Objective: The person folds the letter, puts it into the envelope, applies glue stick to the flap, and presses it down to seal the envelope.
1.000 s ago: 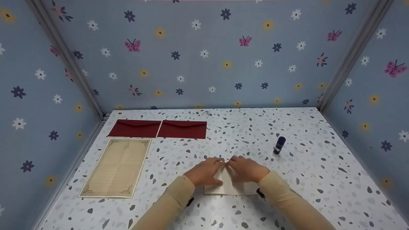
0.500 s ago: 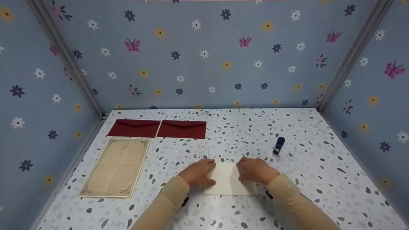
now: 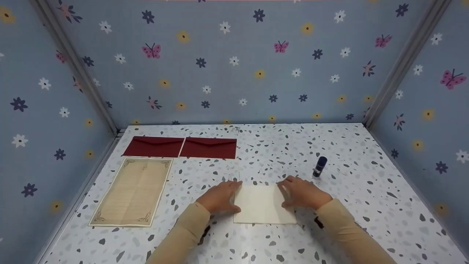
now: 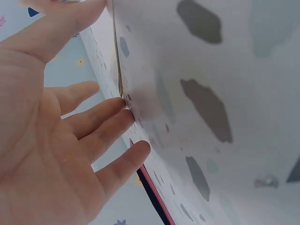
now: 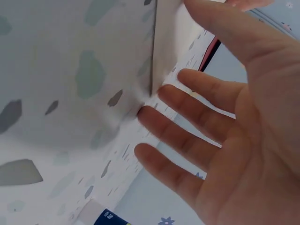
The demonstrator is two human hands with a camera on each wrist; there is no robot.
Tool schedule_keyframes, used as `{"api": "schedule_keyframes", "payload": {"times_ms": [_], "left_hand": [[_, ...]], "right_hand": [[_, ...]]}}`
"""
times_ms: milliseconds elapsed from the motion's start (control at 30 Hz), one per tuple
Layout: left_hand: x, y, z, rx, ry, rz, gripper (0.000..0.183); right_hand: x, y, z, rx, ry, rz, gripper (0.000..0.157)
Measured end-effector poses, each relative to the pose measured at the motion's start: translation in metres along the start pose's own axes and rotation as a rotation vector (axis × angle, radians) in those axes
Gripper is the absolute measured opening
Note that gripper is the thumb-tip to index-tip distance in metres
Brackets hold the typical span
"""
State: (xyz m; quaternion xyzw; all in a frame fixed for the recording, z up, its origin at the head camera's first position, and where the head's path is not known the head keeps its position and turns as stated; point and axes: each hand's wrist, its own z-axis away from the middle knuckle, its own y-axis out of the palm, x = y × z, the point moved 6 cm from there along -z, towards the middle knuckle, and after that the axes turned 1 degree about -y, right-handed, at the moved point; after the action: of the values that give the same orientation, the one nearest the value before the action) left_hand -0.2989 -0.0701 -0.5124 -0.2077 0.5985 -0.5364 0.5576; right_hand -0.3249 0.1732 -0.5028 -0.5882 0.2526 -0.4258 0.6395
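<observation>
A folded cream sheet of paper (image 3: 262,205) lies flat on the speckled table, its long side running left to right. My left hand (image 3: 219,198) rests at the sheet's left edge, thumb on the near part and fingertips by the far corner. At the right edge my right hand (image 3: 306,193) touches the paper in a mirrored way. The left wrist view shows that palm (image 4: 47,140) with relaxed, spread fingers meeting the paper's edge. Similarly spread fingers (image 5: 187,147) reach the sheet's corner in the right wrist view.
A dark blue glue stick (image 3: 320,167) stands beyond the right hand. Two red envelopes (image 3: 154,147) lie side by side at the back left. In front of them is a tan bordered letter sheet (image 3: 132,192). Flowered panels (image 3: 234,66) enclose the table's back and sides.
Both hands have slid apart over the folded paper, from its middle out to its left and right edges, uncovering its surface. The paper stays in place.
</observation>
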Motion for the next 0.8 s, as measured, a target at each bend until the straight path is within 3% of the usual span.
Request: {"api": "schedule_keyframes", "payload": {"times_ms": [167, 467, 600, 800], "left_hand": [[-0.002, -0.001, -0.002, -0.007, 0.032, -0.017, 0.089], [-0.005, -0.004, -0.007, -0.042, 0.067, 0.073, 0.1], [-0.003, -0.005, -0.011, -0.073, 0.078, 0.195, 0.103], [0.004, -0.006, -0.016, -0.099, -0.009, 0.475, 0.101]], "right_hand": [[-0.003, 0.001, 0.001, 0.009, 0.017, -0.087, 0.071], [-0.006, -0.004, 0.002, -0.037, 0.06, -0.161, 0.07], [-0.005, -0.005, 0.0, -0.054, 0.052, -0.153, 0.066], [-0.009, 0.002, -0.001, -0.029, 0.069, -0.157, 0.053]]}}
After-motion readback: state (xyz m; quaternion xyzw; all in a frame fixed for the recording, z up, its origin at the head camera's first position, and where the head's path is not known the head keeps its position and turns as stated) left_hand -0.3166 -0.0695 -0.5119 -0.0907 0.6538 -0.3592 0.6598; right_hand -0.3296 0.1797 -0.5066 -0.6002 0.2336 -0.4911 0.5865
